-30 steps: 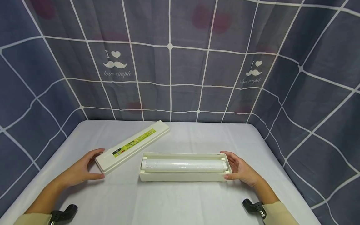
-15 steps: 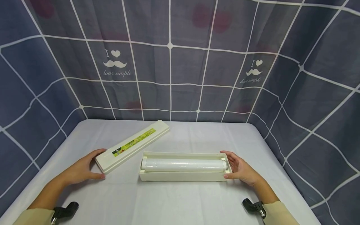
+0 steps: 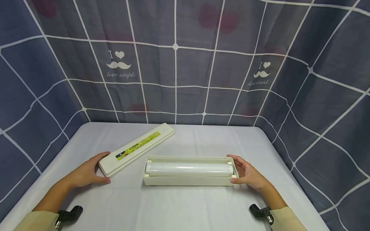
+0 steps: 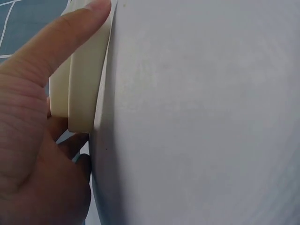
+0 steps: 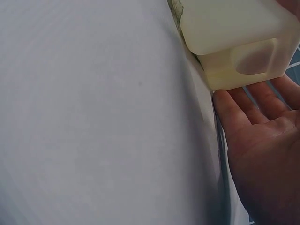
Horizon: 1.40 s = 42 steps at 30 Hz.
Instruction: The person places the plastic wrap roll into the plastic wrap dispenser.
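A long cream-coloured lid with a yellow-green label lies slanted on the table, left of centre. My left hand spans its near-left end, thumb on the front side and fingers at the back. In the left wrist view the thumb lies against the lid's side. The open cream box sits to the right of the lid, holding a shiny white roll of cling film. My right hand grips the box's right end, thumb in front and fingers behind. In the right wrist view, fingers reach under the box's end.
Both things lie on a table with a white cloth. A dark checked curtain surrounds the table at the back and sides. Black wrist-worn camera mounts show at both sleeves.
My left hand has moved slightly right and closed in on the end of the lid. The right hand and the box have stayed in place.
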Motion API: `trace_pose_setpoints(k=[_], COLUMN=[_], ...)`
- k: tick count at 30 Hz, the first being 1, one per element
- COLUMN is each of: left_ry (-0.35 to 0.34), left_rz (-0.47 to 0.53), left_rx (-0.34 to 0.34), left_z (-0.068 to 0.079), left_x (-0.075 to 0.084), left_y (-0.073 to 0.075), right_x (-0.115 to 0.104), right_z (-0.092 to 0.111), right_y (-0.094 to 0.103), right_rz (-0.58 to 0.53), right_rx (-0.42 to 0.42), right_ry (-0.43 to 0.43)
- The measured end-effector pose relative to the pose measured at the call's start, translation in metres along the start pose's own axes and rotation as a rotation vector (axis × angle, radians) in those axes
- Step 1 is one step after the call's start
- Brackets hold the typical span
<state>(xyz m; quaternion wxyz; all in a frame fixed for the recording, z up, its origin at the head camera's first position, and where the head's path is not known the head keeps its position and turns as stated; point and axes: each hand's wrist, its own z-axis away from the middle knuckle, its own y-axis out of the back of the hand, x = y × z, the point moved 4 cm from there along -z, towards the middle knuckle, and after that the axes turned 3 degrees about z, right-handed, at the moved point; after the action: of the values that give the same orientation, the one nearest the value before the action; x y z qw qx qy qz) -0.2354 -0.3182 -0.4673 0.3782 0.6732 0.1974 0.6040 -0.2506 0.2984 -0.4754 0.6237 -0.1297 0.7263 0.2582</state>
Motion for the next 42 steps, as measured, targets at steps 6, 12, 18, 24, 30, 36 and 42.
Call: trace_pose_setpoints(k=[6,12,18,24,30,36,42], left_ry=[0.006,0.024,0.023,0.028,0.023,0.022,0.022], left_rz=[-0.027,-0.047,-0.054,-0.061,-0.059,-0.067,-0.069], left_rx=[0.009,0.017,0.029,0.029,0.034,0.037,0.040], left_z=[0.0000,-0.0010,-0.0015,-0.0021,-0.0029,-0.0038,-0.0039], left_x=[0.0027,0.0041,0.0047,0.0066,0.0085,0.0083,0.0087], left_y=[-0.0009,-0.0015,-0.0017,-0.0008,-0.0010,-0.0028,-0.0041], right_x=[0.0026,0.0028,0.0023,0.0015,0.0016,0.0025,0.0029], right_z=[0.0001,-0.0003,-0.0004,0.0001,0.0003,0.0012,0.0015], right_y=[0.0007,0.0008,0.0005,0.0001,0.0005,0.0012,0.0004], right_rz=[-0.015,-0.018,-0.012,-0.009,-0.003,-0.003,0.000], right_rx=[-0.009,-0.008,-0.005,-0.002,0.001,0.004,0.010], right_ry=[0.013,0.013,0.013,0.012,0.006,0.006,-0.003])
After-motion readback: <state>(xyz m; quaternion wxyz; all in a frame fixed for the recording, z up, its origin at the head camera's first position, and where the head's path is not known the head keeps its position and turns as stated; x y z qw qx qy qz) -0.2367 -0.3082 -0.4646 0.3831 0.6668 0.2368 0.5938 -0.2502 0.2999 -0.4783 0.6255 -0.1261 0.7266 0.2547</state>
